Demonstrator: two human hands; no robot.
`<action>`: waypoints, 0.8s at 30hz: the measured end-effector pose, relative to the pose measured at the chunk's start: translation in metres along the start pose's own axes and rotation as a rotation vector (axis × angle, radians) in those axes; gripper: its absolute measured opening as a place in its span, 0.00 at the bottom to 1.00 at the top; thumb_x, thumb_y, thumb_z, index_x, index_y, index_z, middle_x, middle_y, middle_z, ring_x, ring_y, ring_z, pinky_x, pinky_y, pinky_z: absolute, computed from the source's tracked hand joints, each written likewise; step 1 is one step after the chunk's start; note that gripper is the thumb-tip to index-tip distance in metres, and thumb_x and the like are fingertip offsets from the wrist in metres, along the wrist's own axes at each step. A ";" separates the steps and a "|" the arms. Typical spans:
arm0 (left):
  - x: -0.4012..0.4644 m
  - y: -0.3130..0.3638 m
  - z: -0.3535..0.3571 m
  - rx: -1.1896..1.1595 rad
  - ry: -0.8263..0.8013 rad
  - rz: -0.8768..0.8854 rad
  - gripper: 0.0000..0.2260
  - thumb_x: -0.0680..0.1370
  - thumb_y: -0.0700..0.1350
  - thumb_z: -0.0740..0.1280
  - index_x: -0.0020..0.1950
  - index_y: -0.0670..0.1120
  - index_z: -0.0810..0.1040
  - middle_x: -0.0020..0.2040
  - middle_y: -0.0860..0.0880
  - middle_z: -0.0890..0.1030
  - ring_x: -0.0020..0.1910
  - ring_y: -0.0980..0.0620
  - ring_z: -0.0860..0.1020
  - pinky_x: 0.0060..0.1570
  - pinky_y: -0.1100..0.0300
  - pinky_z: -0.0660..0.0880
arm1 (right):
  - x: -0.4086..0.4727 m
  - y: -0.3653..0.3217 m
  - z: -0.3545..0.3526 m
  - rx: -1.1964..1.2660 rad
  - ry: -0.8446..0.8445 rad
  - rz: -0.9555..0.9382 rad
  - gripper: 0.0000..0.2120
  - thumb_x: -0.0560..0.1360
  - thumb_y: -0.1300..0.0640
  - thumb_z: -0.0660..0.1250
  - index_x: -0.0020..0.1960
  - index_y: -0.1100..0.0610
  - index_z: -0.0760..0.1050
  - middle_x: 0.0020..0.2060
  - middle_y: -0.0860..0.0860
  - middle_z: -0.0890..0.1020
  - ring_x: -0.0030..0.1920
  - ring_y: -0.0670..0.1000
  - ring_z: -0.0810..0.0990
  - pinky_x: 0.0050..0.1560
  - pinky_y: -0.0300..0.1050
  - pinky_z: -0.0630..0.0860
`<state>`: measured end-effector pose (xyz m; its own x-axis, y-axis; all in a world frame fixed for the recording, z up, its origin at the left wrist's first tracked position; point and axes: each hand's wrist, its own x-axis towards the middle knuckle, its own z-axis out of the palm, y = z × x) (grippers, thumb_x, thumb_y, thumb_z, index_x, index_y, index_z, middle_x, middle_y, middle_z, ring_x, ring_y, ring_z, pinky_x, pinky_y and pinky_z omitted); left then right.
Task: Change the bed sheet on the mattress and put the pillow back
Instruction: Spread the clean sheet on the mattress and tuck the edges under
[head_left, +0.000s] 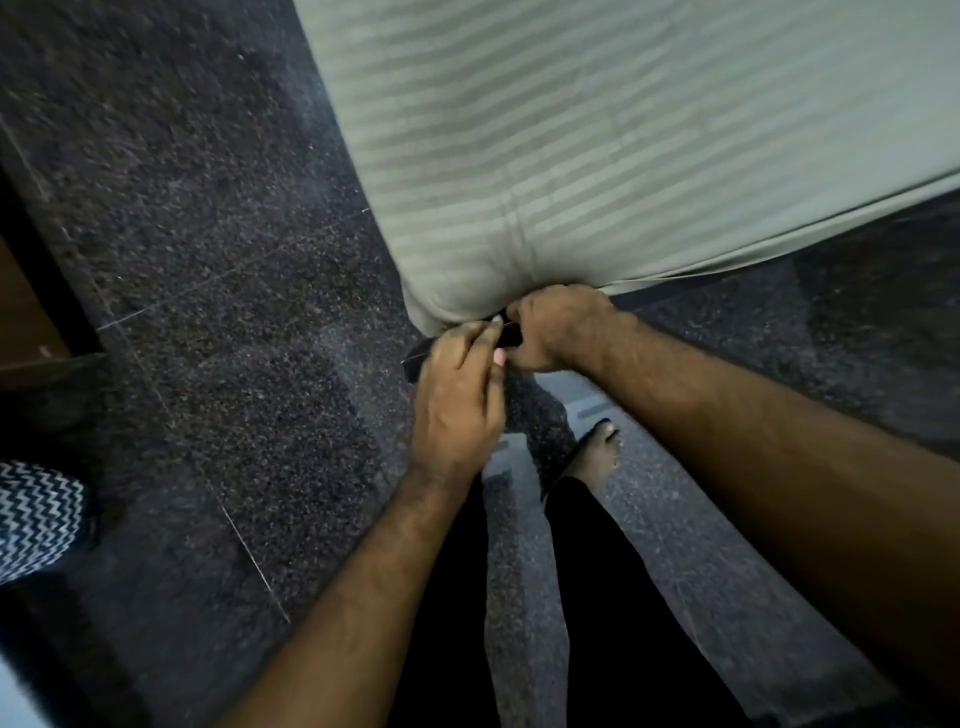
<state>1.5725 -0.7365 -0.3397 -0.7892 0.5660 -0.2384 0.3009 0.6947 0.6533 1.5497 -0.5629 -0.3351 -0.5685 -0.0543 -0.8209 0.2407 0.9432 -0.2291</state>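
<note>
Both the left hand (460, 402) and right hand (553, 327) seemingly pinch the sheet (597, 156) at the mattress corner.

Matt striped cloth over a polished stone floor

The pale green bed sheet (597, 156) is soft woven cloth with a faint satin stripe, mostly smooth and matt, puckered into creases at the mattress corner where the right hand (558, 327) grips it and the left hand (460, 395) is beside it. The dark speckled granite floor (208, 234) is hard stone tile, polished enough to throw dull reflections, with thin joint lines. At the left edge lies a black-and-white zigzag patterned cloth (39, 519), matt. The black trousers (447, 597) look like plain matt fabric.
</note>
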 end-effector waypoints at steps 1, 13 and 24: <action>0.002 0.009 0.002 0.000 -0.060 -0.008 0.21 0.84 0.46 0.56 0.72 0.38 0.73 0.66 0.40 0.77 0.66 0.41 0.74 0.68 0.47 0.71 | 0.000 0.004 -0.003 0.008 -0.027 -0.026 0.28 0.77 0.36 0.62 0.69 0.53 0.74 0.67 0.55 0.78 0.68 0.58 0.76 0.67 0.52 0.72; 0.036 0.009 0.005 0.148 -0.412 -0.107 0.29 0.80 0.58 0.49 0.76 0.44 0.64 0.71 0.39 0.74 0.71 0.41 0.70 0.71 0.48 0.62 | -0.023 0.038 0.062 0.005 0.610 -0.286 0.20 0.79 0.47 0.60 0.64 0.58 0.78 0.55 0.56 0.82 0.55 0.59 0.80 0.55 0.53 0.72; 0.088 0.056 0.016 0.696 -0.535 -0.031 0.25 0.86 0.56 0.49 0.64 0.41 0.78 0.61 0.35 0.80 0.61 0.33 0.77 0.58 0.45 0.74 | -0.083 0.117 0.071 -0.008 0.658 -0.167 0.25 0.82 0.43 0.59 0.74 0.55 0.71 0.71 0.56 0.73 0.69 0.59 0.73 0.71 0.55 0.69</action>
<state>1.5288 -0.6404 -0.3354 -0.4978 0.5532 -0.6679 0.6793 0.7275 0.0963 1.6813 -0.4711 -0.3310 -0.9586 0.0093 -0.2847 0.1038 0.9421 -0.3188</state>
